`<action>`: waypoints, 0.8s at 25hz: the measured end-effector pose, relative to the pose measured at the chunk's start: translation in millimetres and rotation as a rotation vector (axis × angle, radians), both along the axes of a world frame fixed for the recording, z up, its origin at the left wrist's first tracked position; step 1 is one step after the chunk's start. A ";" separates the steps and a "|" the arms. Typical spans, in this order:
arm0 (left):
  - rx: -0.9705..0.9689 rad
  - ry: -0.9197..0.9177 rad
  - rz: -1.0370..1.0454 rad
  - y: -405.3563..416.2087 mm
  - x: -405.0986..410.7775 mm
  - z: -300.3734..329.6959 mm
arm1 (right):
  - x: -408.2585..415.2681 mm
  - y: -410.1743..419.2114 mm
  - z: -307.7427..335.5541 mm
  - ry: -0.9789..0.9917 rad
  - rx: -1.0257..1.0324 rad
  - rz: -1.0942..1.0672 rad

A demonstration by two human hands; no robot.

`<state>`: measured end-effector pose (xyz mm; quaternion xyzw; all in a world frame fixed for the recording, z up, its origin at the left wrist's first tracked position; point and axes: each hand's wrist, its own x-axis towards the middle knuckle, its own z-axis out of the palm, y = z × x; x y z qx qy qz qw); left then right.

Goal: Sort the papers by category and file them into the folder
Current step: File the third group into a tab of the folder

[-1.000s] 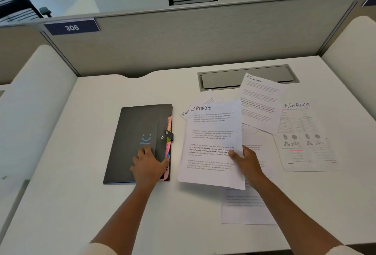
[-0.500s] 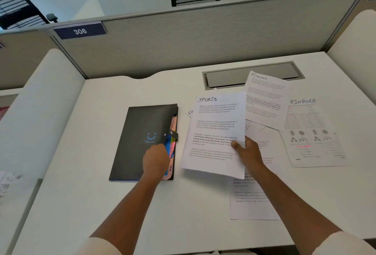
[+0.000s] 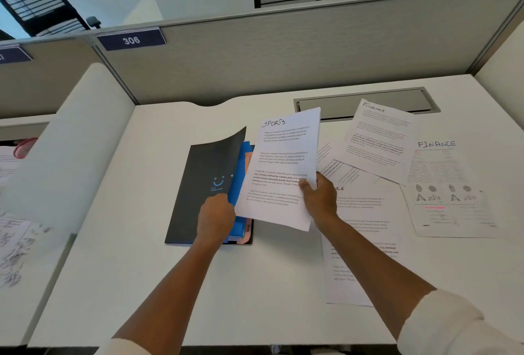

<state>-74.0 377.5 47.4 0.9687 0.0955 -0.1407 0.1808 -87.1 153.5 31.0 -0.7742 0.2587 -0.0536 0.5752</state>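
A black folder with a blue smiley lies at the desk's middle. Its cover is lifted along the right edge, showing blue and pink dividers inside. My left hand grips that cover edge. My right hand holds a sheet headed SPORTS by its right edge, raised just right of the folder and overlapping the dividers. Two sheets headed FINANCE lie to the right, with more text sheets under my right forearm.
A grey partition with a 306 label closes the back of the white desk. A cable tray lid sits at the back right. White side panels flank the desk; papers lie on the neighbouring desk at left.
My left hand has lifted the folder's cover, exposing the dividers. The SPORTS sheet has risen and shifted toward the folder's open edge.
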 end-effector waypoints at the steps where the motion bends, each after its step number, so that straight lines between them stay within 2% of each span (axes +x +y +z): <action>1: -0.016 -0.003 0.001 -0.6 -1.5 0.6 | 0.6 6.6 -0.5 -0.002 -0.017 0.016; 13: -0.050 -0.015 -0.043 -5.1 -9.0 8.8 | 7.4 53.0 -6.9 0.047 -0.070 0.170; 20: -0.095 0.018 -0.049 -8.4 -14.0 11.0 | 19.6 72.3 -12.1 0.149 -0.099 0.254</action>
